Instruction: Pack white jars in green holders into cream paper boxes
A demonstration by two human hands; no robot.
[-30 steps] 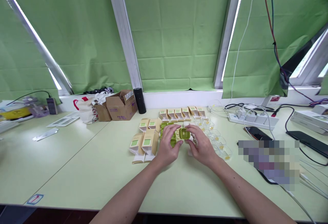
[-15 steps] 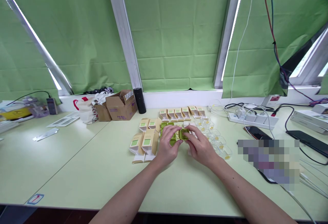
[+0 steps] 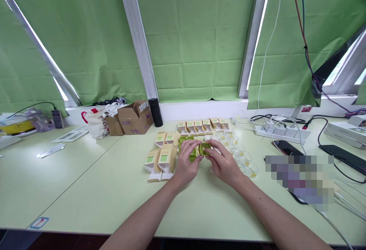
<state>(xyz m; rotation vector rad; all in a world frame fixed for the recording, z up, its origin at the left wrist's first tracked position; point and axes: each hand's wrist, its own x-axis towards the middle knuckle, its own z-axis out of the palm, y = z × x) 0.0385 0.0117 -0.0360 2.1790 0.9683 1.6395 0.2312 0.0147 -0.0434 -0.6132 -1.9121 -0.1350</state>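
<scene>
Between my two hands is a small square green container, tipped so its inside faces me. My left hand pinches its left side with thumb and fingers. On the other side my right hand grips it, one finger reaching over the inside. Behind my left fingers lie several more green containers, partly covered. To the left stand open cream cartons with green labels, their flaps towards me. Several clear plastic containers with yellow spots lie right of my right hand.
A row of small cartons stands behind my hands. At the back left are a cardboard box, a black cylinder and a white bag. A power strip, cables and a black phone lie at the right.
Hardly anything differs. The green container is still held by both hands, tilted very slightly more towards me.
</scene>
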